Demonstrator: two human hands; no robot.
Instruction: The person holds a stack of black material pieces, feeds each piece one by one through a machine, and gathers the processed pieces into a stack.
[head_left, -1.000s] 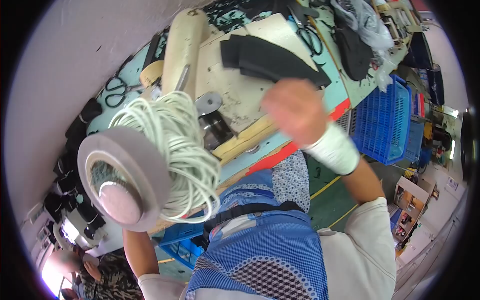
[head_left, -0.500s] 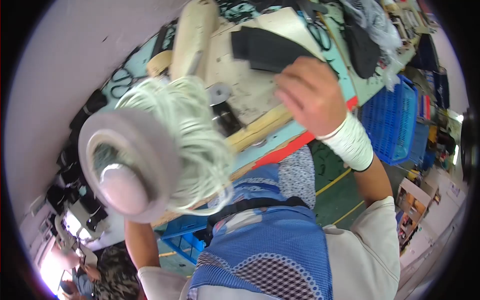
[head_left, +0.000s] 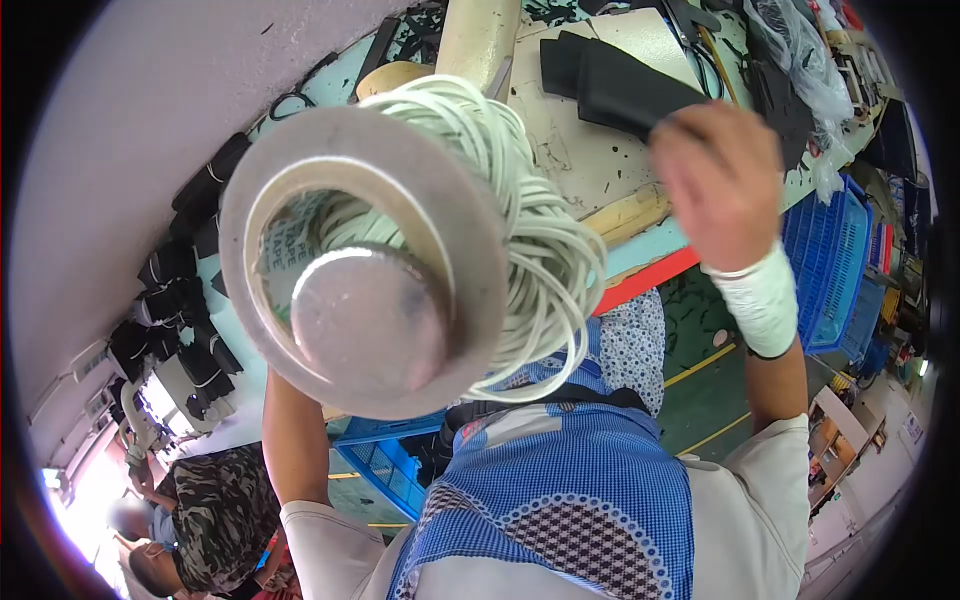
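My right hand (head_left: 718,185) is over the right end of some dark flat pieces (head_left: 630,88) that lie overlapping on a pale board (head_left: 560,150). Its fingers are curled together and partly blurred; I cannot make out what is between them. White strands (head_left: 762,305) are wrapped around my right wrist. Close to the camera, a roll of tape (head_left: 470,250) surrounds a round-topped post (head_left: 370,320). A thick coil of white cord (head_left: 550,260) hangs behind the roll. My left forearm rises behind these, and the left hand is hidden.
Scissors (head_left: 708,70) lie beyond the board, near clear plastic (head_left: 800,50). Blue crates (head_left: 825,260) stand at the right, and a blue basket (head_left: 385,465) is below the table. Dark bundles (head_left: 170,265) line the left. People (head_left: 215,515) are at lower left.
The view has shifted, and the tape roll and cord appear larger and further right. My right hand has moved right along the dark pieces, to their right end.
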